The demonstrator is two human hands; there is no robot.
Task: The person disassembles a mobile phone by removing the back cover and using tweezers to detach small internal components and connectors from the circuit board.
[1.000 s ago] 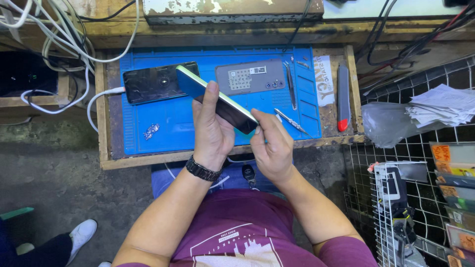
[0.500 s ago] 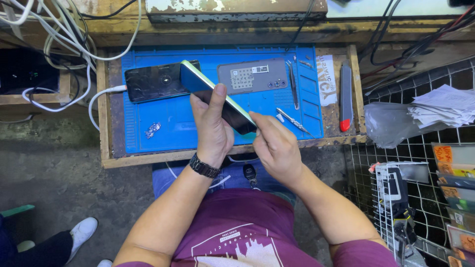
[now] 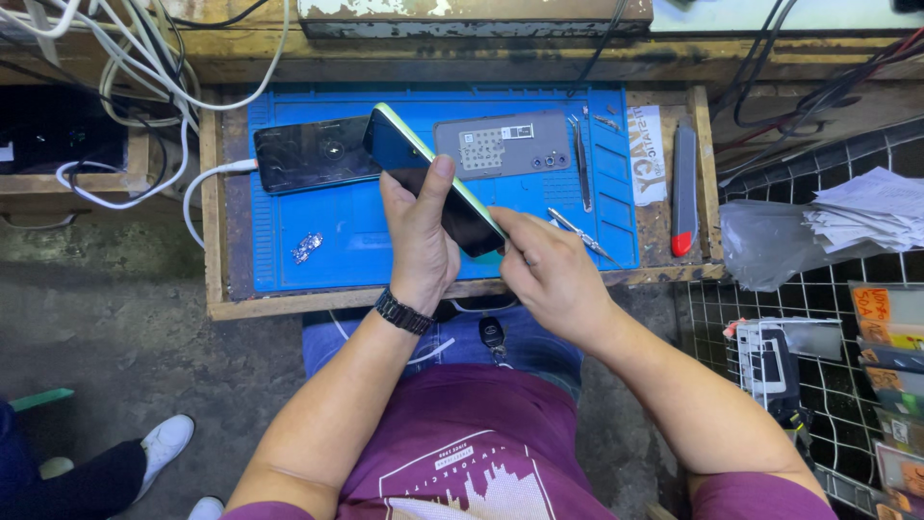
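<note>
My left hand (image 3: pixel 421 231) grips a smartphone (image 3: pixel 404 164) with a dark glass face and a light green rim, tilted on edge above a blue work mat (image 3: pixel 356 226). Its thumb lies across the glass. My right hand (image 3: pixel 549 274) pinches the phone's near right end, the fingertips on its edge. A black watch sits on my left wrist. Another dark phone (image 3: pixel 313 154) lies flat on the mat to the left, plugged into a white cable (image 3: pixel 207 178).
A grey phone back cover (image 3: pixel 500 144), tweezers (image 3: pixel 577 231), a thin metal tool (image 3: pixel 579 159) and a red-tipped knife (image 3: pixel 682 183) lie on the small wooden bench. A small metal part (image 3: pixel 307 247) rests near left. Tangled cables hang at the back left; a wire rack stands right.
The phone has swung slightly, its far end now nearer the back cover. My right hand slid closer along the phone's near end. Left grip holds.
</note>
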